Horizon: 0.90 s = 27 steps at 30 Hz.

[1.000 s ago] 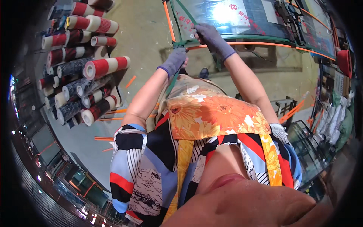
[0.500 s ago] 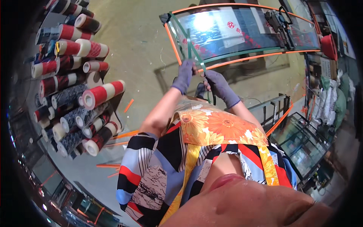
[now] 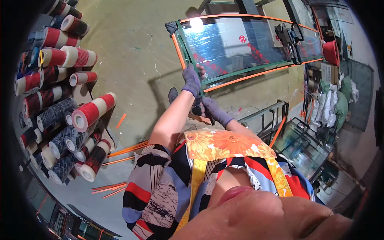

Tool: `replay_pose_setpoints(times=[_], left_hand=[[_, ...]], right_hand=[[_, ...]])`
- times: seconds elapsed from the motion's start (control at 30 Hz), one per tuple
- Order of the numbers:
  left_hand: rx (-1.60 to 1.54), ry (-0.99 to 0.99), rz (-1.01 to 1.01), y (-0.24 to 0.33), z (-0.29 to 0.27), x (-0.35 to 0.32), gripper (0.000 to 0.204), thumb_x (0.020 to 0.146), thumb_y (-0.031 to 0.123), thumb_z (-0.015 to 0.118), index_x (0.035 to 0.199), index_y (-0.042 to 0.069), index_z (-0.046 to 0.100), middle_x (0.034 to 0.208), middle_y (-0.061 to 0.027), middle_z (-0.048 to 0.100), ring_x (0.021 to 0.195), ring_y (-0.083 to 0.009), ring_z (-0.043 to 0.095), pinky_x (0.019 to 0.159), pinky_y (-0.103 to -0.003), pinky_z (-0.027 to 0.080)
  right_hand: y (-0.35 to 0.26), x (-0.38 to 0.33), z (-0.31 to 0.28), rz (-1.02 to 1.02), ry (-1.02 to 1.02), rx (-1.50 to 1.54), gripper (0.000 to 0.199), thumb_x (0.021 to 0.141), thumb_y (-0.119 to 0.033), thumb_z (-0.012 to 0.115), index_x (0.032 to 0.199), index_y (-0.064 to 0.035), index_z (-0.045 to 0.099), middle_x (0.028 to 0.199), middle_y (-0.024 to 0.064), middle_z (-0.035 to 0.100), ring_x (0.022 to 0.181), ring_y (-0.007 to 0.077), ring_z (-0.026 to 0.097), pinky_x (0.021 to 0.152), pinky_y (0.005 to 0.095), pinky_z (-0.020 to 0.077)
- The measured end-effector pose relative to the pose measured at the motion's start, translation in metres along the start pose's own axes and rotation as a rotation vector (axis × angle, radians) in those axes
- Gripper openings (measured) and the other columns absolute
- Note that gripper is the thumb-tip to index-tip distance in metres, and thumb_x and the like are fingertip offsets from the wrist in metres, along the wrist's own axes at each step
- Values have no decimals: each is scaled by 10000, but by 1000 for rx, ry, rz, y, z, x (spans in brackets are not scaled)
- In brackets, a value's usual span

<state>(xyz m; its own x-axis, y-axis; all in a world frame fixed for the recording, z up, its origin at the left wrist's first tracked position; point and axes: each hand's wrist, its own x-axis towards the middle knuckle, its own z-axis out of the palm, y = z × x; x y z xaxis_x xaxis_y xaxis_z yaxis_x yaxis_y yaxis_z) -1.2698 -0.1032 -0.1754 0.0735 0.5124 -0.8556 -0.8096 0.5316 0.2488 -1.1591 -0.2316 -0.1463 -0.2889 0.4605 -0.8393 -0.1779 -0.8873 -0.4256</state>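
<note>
A glass panel (image 3: 256, 48) edged with orange strips lies ahead of me, with a green packing strap (image 3: 185, 47) running along its left end and near edge. At its near left corner my left hand (image 3: 192, 81), in a purple-grey glove, is closed round the strap. Lower and to the right, my right hand (image 3: 216, 111), gloved alike, is closed with the strap's lower end at its fingers; its fingertips are partly hidden. A black strapping tool (image 3: 291, 42) sits on the panel's right part. A dark corner guard (image 3: 171, 28) caps the far left corner.
Rolls of red, white and dark film (image 3: 94, 112) are stacked at the left. Loose orange strips (image 3: 128, 150) lie on the floor (image 3: 132, 72) near them. At the right stand a metal frame (image 3: 264, 112), glass panes (image 3: 302, 140) and white and green sacks (image 3: 326, 104). A red bucket (image 3: 331, 53) is beyond.
My left hand has moved down and slightly left along the strap to the panel corner. My right hand has dropped lower. The crossed, loose strap now lies closer to the panel's left end.
</note>
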Motion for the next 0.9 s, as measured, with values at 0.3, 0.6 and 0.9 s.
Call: replay_pose_setpoints(times=[0.3,0.6,0.9], left_hand=[[74,2,576,-28,-5,30,117,847,185,437,898,88,479,854,-26,495,718,-122,474,624,-289,406],[109,-160,396,-16,-40,63,155,901,166,371,1002,109,474,826,-30,511,660,-130,465,600,-290,411],[469,306,285,-9,-28,-24,113,820,252,440,793,142,438,534,16,353,387,-119,341,356,-261,316]], right_hand=[[-109,-5,-35,-462,230,-1444,359,861,-392,462,931,-71,605,766,11,598,687,143,571,619,284,449],[-178,160,34,-732,-63,-1383,178,790,-173,510,718,-48,615,677,79,617,528,157,579,479,327,456],[-175,175,44,-353,-328,-725,285,825,-308,468,855,-65,615,648,78,610,501,174,566,504,325,465]])
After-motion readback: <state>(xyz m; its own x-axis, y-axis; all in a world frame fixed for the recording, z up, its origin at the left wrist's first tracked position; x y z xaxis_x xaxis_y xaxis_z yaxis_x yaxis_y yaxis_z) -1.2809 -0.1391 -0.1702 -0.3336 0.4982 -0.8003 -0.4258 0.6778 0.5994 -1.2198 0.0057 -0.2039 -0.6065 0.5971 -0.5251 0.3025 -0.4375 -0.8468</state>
